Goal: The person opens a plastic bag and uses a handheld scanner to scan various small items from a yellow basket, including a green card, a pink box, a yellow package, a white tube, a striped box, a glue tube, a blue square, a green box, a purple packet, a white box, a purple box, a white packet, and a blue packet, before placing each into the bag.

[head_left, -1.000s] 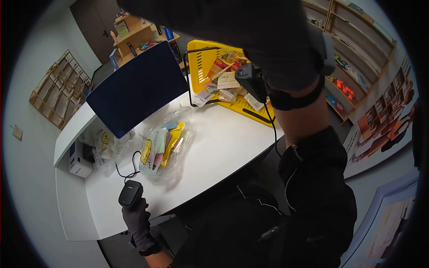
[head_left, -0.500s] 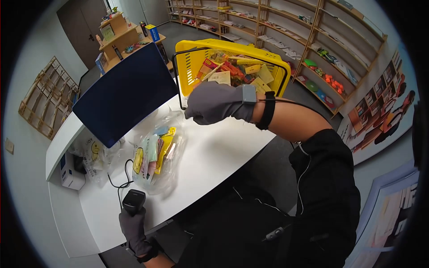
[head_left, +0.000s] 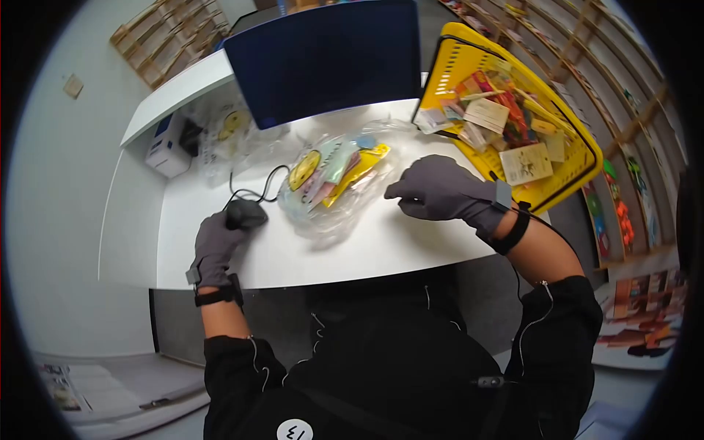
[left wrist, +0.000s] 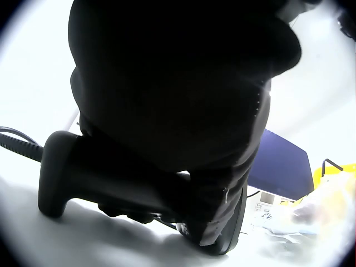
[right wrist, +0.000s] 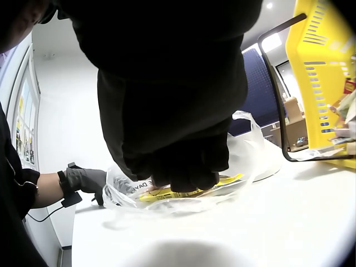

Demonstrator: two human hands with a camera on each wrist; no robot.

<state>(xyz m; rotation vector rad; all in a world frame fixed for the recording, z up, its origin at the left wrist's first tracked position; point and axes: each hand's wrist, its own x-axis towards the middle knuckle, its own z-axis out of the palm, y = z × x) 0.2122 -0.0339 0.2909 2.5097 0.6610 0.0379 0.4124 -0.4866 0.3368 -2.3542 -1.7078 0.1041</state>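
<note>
My gloved left hand (head_left: 214, 248) grips the handle of a black barcode scanner (head_left: 246, 214) at the left of the white desk (head_left: 411, 253). The left wrist view shows the scanner's handle (left wrist: 117, 175) low over the desktop, with fingers curled round it. A clear plastic bag (head_left: 323, 226) lies mid-desk, with a yellow packet (head_left: 358, 174) and other flat items inside. Just right of that bag, over the desk, hovers my gloved right hand (head_left: 442, 189), fingers loosely bent and nothing seen in them. In the right wrist view its fingers (right wrist: 192, 175) overlap the bag.
At the back right stands a yellow shopping basket (head_left: 539, 195) full of packaged goods, its black handle folded to the side. A dark monitor (head_left: 326, 62) rises behind the bag. More clear bags (head_left: 227, 136) and a white box (head_left: 169, 152) fill the left corner. The scanner's cable (head_left: 257, 194) loops on the desk.
My right hand has come down from high in front of the camera, past the basket, to beside the bag. My left hand with the scanner has moved farther onto the desk. The view has turned.
</note>
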